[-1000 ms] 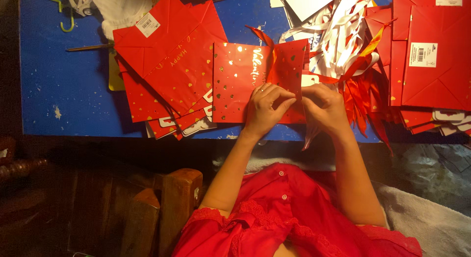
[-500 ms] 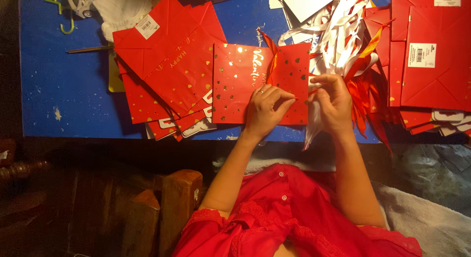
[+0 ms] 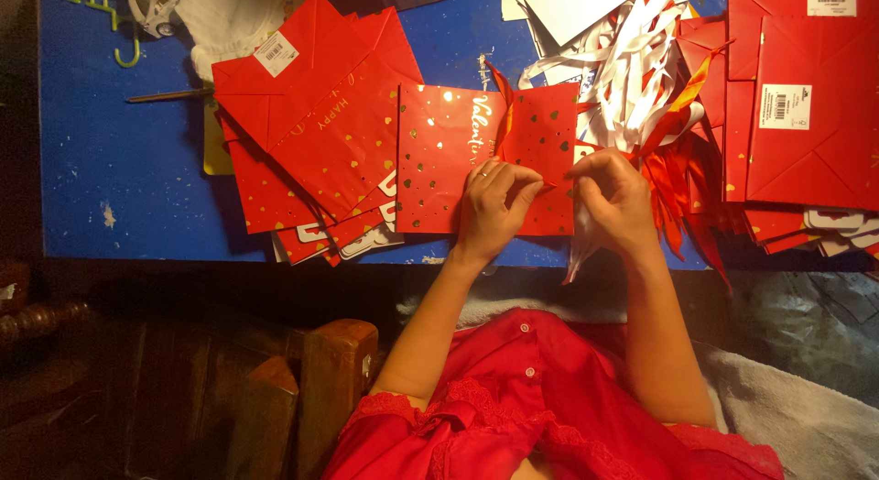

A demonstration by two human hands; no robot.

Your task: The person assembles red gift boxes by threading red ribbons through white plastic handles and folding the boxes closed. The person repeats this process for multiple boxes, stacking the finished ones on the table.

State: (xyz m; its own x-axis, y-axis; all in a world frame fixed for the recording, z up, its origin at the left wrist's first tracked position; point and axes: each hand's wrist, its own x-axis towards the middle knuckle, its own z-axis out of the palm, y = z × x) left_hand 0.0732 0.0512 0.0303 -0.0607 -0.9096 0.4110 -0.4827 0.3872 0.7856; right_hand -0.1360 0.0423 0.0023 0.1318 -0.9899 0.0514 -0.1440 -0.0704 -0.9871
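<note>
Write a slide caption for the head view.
Both hands, left and right, pinch a ribbon over a red gift bag.

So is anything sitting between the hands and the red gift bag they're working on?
Nothing visible. The left hand rests directly on the red gift bag, and the right hand is at the bag's right edge. The ribbon pile lies beyond and to the right, not between.

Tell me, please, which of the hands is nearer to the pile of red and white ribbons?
Right. The right hand touches the ribbon pile; the left hand rests on the red bag.
</note>
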